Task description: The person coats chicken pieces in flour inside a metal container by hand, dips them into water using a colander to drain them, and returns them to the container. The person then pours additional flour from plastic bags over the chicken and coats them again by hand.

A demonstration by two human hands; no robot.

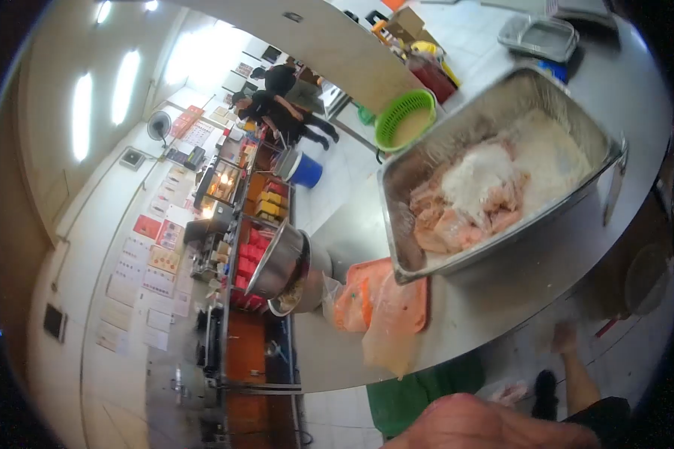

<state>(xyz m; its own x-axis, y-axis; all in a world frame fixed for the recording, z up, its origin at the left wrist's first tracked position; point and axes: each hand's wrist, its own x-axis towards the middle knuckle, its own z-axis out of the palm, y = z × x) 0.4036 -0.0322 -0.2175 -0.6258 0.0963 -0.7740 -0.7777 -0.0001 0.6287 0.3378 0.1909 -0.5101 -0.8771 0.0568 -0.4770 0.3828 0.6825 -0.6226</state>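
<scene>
A large blurred hand, seemingly my left hand [457,423], fills the bottom edge, close to the camera. Its fingers cannot be made out, nor whether it holds anything. I cannot identify my right hand. Beyond the near hand, a steel table [457,318] carries a deep steel pan [472,258]. Raw pieces of meat [457,224], pale pink, lie in the pan under a heap of white powder [475,179]. More pale powder or batter coats one end. Beside the pan, a clear plastic bag [389,314] lies over an orange tray [419,303].
Steel bowls [277,262] stand past the table. A green basket [404,120], a lidded container [539,37] and a blue bucket [305,170] are farther off. A forearm [577,378] of unclear owner hangs near a dark shoe [544,393]. Two people [277,108] stand in the background.
</scene>
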